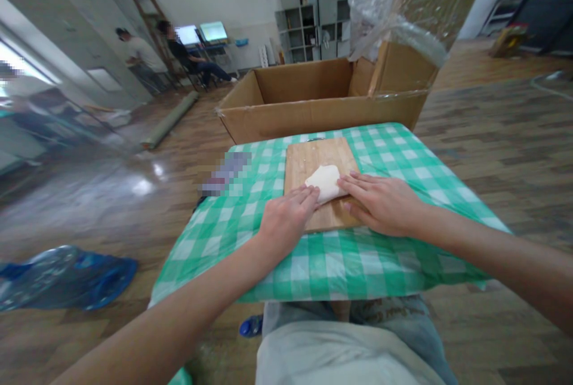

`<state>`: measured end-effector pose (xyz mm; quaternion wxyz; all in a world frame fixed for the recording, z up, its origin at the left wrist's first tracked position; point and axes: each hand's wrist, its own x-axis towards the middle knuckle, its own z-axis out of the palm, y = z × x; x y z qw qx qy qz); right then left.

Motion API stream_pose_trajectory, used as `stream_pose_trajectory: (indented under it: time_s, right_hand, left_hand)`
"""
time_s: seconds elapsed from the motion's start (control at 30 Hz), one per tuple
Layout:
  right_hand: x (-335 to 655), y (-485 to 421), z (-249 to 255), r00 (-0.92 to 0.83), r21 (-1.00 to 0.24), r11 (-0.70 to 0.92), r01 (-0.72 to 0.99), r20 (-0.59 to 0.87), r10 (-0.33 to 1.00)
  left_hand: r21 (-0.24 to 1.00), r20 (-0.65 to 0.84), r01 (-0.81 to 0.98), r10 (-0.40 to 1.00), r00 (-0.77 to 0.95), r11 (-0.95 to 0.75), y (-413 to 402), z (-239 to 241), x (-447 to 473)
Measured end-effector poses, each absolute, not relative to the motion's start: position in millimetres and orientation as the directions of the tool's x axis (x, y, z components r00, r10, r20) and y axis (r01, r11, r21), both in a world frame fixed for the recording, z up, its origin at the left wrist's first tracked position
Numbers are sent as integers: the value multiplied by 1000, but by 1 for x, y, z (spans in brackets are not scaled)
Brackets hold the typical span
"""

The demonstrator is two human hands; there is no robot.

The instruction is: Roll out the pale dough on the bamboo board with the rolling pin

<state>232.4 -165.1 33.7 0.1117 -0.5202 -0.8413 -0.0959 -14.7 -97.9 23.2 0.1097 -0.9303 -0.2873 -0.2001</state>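
I see both hands flat, fingers extended, nothing gripped: left hand (286, 221) and right hand (380, 203) press the near edge of a white dough piece (326, 182) on the wooden cutting board (304, 161), mid checkered tablecloth (394, 152). Open cardboard box (313, 98) behind, far side.

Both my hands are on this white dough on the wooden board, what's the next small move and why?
Probably press the fingers down and forward to flatten the white dough. The left hand and right hand both lie flat with fingertips on its near edge, and it still looks thick and lumpy, with bare wooden board beyond it to spread into.
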Motion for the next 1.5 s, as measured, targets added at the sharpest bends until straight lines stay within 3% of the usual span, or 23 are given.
stream_pose_trajectory:
  time_s: [0.3, 0.6, 0.77, 0.93, 1.3, 1.4, 1.5]
  right_hand:
    - [222, -111, 57, -355, -55, 374, 926, 217, 910]
    - [228, -82, 22, -289, -141, 321, 937, 206, 935]
    - [228, -97, 18, -296, -119, 326, 938, 216, 931]
    - [224, -110, 18, -256, -87, 280, 956, 223, 941]
    - [226, -148, 8, -281, -36, 305, 952, 301, 911]
    - [229, -153, 7, -314, -46, 347, 937, 325, 892]
    - [234, -160, 7, -324, -75, 371, 926, 348, 880]
  left_hand:
    - [27, 423, 560, 517, 744, -828, -95, 11, -24]
    - [84, 433, 527, 507, 746, -846, -96, 15, -20]
    - [121, 364, 557, 559, 745, -822, -99, 19, -20]
    - [66, 312, 585, 573, 757, -808, -104, 23, -15]
    - [53, 325, 565, 549, 770, -823, -123, 9, -11]
    - [114, 326, 538, 543, 774, -835, -122, 16, -16]
    - [260, 323, 544, 603, 730, -798, -112, 26, -29]
